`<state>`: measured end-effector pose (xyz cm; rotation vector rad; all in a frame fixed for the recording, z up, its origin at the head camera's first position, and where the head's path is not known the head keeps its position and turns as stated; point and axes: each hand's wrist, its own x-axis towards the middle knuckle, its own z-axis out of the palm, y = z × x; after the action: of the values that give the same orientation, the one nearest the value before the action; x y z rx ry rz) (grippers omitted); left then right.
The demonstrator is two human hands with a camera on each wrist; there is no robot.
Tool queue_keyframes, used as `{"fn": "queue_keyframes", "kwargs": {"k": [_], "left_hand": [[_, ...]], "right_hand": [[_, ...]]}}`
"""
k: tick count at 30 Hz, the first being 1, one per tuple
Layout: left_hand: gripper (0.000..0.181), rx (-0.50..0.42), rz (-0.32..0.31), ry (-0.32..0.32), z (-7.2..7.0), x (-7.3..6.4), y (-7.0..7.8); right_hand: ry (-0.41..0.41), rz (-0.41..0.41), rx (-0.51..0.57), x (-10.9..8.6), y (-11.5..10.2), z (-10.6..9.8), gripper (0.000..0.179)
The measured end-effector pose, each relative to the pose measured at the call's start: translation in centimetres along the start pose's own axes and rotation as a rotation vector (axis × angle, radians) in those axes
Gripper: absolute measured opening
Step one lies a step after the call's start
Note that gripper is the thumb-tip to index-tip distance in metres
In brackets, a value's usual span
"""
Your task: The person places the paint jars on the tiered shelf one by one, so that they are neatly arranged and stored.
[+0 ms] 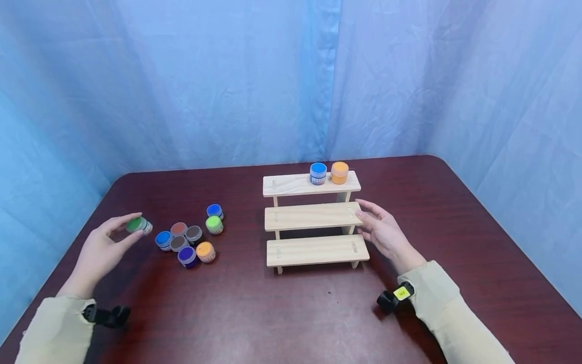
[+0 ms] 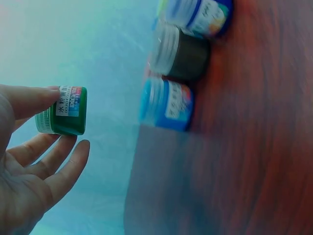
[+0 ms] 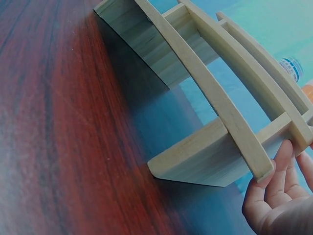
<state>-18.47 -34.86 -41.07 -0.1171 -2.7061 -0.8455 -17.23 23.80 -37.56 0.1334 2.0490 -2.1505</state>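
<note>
My left hand (image 1: 97,250) pinches a small green paint jar (image 1: 139,225) between thumb and fingers, left of a group of jars. In the left wrist view the jar (image 2: 72,115) lies sideways, with its label showing. My right hand (image 1: 386,235) holds the right end of the middle step of a three-tier wooden display stand (image 1: 309,217). Its thumb is at the step's edge; some fingers are partly hidden behind the wood. On the top step stand a blue paint jar (image 1: 318,174) and an orange paint jar (image 1: 339,173), side by side toward the right.
Several paint jars cluster left of the stand, among them a light green jar (image 1: 214,225), a yellow-orange jar (image 1: 206,252), a purple jar (image 1: 187,257) and a red-brown jar (image 1: 179,229). Blue curtains (image 1: 227,86) hang behind the dark red wooden table (image 1: 282,313).
</note>
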Motion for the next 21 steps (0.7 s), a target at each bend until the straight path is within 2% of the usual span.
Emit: {"fn": "queue_keyframes", "kwargs": {"k": [5, 8, 15, 21], "left_hand": [[0.047, -0.068, 0.001, 0.009, -2.0, -0.8, 7.1], [0.044, -0.092, 0.025, 0.034, -2.3, -0.9, 9.8], [0.043, -0.172, 0.064, 0.072, -1.4, -0.2, 12.8], [0.041, -0.215, 0.102, 0.060, -0.7, 0.7, 14.7]], "right_hand": [[0.006, 0.007, -0.005, 0.0, -0.1, 0.1, 0.059], [0.012, 0.011, -0.004, -0.1, -0.2, 0.1, 0.058], [0.014, 0.015, 0.009, -0.1, -0.1, 0.1, 0.058], [0.010, 0.014, 0.007, -0.2, -0.2, 0.2, 0.059]]}}
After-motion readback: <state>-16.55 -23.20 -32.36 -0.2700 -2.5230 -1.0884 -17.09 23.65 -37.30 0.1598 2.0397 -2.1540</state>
